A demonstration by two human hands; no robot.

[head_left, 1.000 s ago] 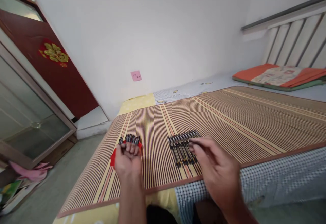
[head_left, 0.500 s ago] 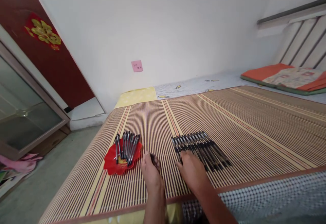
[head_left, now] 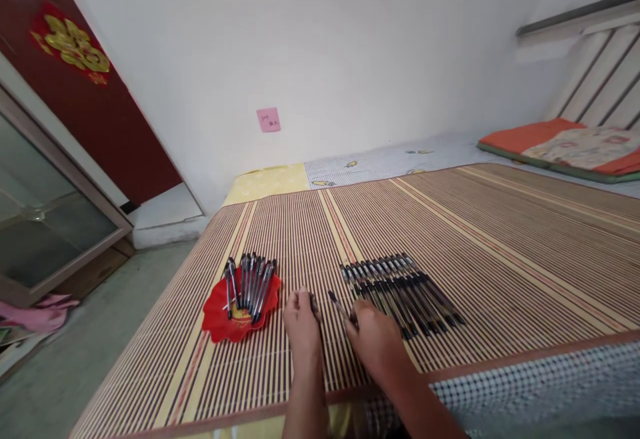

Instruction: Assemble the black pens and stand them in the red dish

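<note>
My right hand (head_left: pixel 375 336) grips a pen (head_left: pixel 339 304), its dark end pointing up and left toward my other hand. Beside that hand lies a row of pens (head_left: pixel 400 286), slanted side by side on the striped mat. My left hand (head_left: pixel 301 322) is closed, with a small dark object showing at its fingers; its kind is too hidden to tell. To the left of it, a red scalloped dish (head_left: pixel 213 316) holds several clear-barrelled pens with black ends (head_left: pixel 255 286), leaning over its far rim.
The striped bamboo mat (head_left: pixel 280 232) covers the bed, whose front edge runs below my arms. A folded orange-and-floral quilt (head_left: pixel 560 146) lies at the far right. Behind stands a white wall with a pink note (head_left: pixel 269 120); a glass-panelled door (head_left: pixel 45 206) is at left.
My right hand has lifted a pen off the row and drawn it slightly toward my left hand. The left hand stays closed near the dish. The view has shifted slightly.
</note>
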